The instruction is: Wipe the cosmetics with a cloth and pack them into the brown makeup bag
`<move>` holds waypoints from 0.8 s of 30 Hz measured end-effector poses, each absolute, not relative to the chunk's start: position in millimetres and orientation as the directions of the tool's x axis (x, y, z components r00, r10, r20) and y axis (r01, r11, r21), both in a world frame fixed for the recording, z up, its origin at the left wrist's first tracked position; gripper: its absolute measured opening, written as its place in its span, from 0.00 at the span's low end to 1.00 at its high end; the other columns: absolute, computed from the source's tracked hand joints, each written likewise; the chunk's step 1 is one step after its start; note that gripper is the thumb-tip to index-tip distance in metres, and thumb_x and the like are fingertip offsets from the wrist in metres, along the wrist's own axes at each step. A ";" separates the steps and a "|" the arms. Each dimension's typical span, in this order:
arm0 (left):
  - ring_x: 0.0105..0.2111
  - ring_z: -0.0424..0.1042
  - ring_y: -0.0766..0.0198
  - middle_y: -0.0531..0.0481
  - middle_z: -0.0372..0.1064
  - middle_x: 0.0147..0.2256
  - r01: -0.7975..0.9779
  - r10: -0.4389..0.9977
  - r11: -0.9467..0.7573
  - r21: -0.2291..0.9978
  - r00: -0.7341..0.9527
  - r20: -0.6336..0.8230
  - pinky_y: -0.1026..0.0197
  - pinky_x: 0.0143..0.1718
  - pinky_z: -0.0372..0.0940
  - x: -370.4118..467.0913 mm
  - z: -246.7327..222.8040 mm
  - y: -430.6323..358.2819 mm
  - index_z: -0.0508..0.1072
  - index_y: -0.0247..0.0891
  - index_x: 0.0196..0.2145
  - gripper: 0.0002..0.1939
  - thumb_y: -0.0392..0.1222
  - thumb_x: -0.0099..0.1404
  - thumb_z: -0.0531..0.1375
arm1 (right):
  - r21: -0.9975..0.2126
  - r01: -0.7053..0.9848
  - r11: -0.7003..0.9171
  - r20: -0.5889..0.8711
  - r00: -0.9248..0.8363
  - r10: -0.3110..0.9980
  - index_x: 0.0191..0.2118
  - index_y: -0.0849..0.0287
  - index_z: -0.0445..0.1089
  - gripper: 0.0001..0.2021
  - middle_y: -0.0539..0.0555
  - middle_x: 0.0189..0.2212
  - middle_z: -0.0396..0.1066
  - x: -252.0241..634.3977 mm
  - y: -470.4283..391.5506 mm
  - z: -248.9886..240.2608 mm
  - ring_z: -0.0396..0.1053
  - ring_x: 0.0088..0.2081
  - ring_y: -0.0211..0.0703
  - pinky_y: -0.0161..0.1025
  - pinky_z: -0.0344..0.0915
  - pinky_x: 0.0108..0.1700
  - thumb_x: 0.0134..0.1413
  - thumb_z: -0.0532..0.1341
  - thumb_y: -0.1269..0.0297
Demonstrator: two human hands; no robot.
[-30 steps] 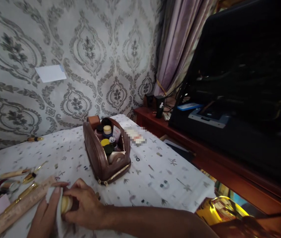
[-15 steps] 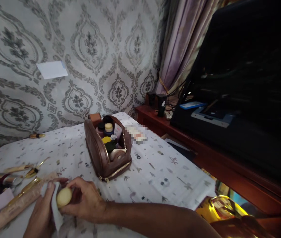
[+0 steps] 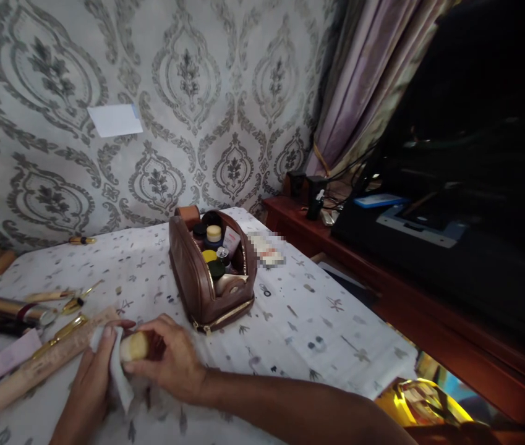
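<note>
My left hand (image 3: pixel 93 377) is closed on a white cloth or wipe (image 3: pixel 120 374), which hangs down below the fingers. Close against it, my right hand (image 3: pixel 174 361) grips a small jar with a pale yellow lid (image 3: pixel 136 346) between thumb and fingers. The cloth lies along the jar's left side. Beyond the hands stands a brown leather cosmetic bag (image 3: pixel 192 278), unzipped at the top. Inside it are several jars and bottles, among them a yellow lid (image 3: pixel 209 255) and a cream lid (image 3: pixel 214 233), plus a white tube (image 3: pixel 231 240).
Left of my hands lie a long beige tube or strip (image 3: pixel 49 364), a pink tube (image 3: pixel 2 361), a gold cylinder (image 3: pixel 18 310) and a gold pen-like item (image 3: pixel 60 337). On the right are a red-brown wooden stand (image 3: pixel 383 272) and a large black screen (image 3: pixel 466 185). A patterned white cloth (image 3: pixel 318 315) covers the table.
The view has shifted, so everything sits a little further right. The jar in my right hand has turned, its lid now facing more to the right beside the cloth.
</note>
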State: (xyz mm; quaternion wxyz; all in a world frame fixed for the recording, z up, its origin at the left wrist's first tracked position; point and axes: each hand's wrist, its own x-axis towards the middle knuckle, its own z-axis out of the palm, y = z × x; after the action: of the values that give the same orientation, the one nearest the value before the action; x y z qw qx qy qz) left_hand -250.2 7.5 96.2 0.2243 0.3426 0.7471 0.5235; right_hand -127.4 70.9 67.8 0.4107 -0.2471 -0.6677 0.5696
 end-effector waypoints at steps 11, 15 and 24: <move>0.39 0.73 0.51 0.44 0.74 0.34 0.537 0.820 0.066 0.841 -0.509 0.261 0.54 0.42 0.67 -256.6 90.6 3.0 0.71 0.37 0.36 0.26 0.63 0.65 0.50 | -0.953 -0.293 -0.071 0.172 -0.722 0.671 0.50 0.55 0.65 0.28 0.45 0.28 0.65 -125.4 73.6 66.4 0.63 0.27 0.34 0.31 0.61 0.28 0.48 0.68 0.44; 0.38 0.72 0.52 0.45 0.73 0.34 0.458 0.789 0.065 0.887 -0.567 0.235 0.53 0.44 0.66 -257.3 91.4 5.2 0.71 0.37 0.37 0.26 0.63 0.67 0.48 | -0.940 -0.294 -0.174 0.125 -0.771 0.625 0.48 0.54 0.63 0.28 0.46 0.28 0.68 -125.6 75.6 66.3 0.64 0.23 0.34 0.31 0.59 0.24 0.50 0.65 0.40; 0.29 0.68 0.60 0.52 0.66 0.28 0.550 0.854 -0.056 0.833 -0.406 0.325 0.57 0.36 0.63 -255.3 86.8 -1.3 0.68 0.37 0.43 0.20 0.53 0.71 0.45 | -0.941 -0.164 -0.295 -0.025 -0.838 0.545 0.32 0.56 0.63 0.27 0.46 0.18 0.68 -130.8 77.8 63.9 0.65 0.16 0.36 0.33 0.54 0.18 0.52 0.57 0.32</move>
State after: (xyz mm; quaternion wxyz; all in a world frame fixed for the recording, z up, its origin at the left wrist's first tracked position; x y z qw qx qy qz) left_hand -255.3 -1.3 86.8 0.1511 0.5237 0.6701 0.5038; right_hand -130.8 77.8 63.9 0.2257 -0.1733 -0.5490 0.7859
